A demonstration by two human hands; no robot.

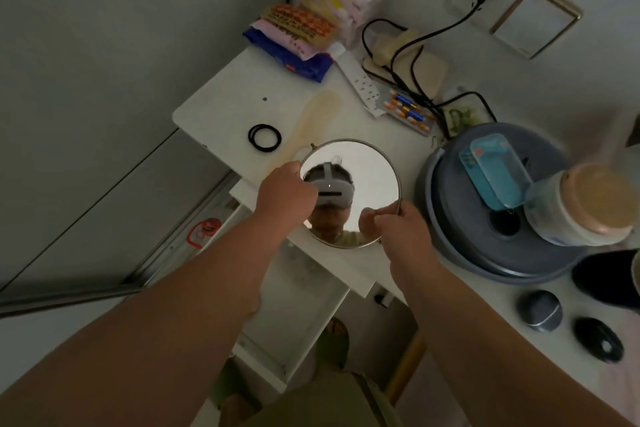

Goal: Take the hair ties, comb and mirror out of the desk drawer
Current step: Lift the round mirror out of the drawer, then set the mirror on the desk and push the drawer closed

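A round metal-rimmed mirror [360,166] is held face up over the front edge of the white desk [221,87]. My left hand [285,192] grips its left rim and my right hand [394,224] pinches its lower right rim. Black hair ties [264,137] lie in a small ring on the desk to the left of the mirror. A pale beige comb [313,118] lies on the desk between the hair ties and the mirror, partly hidden by the mirror. The white drawer [304,291] stands pulled out below my hands.
A grey round appliance [485,236] with a blue case and a jar on top stands right of the mirror. A power strip [360,80], pill blisters [410,111] and black cables lie behind. Snack packs [294,42] sit at the back left. Two dark small objects [568,322] lie front right.
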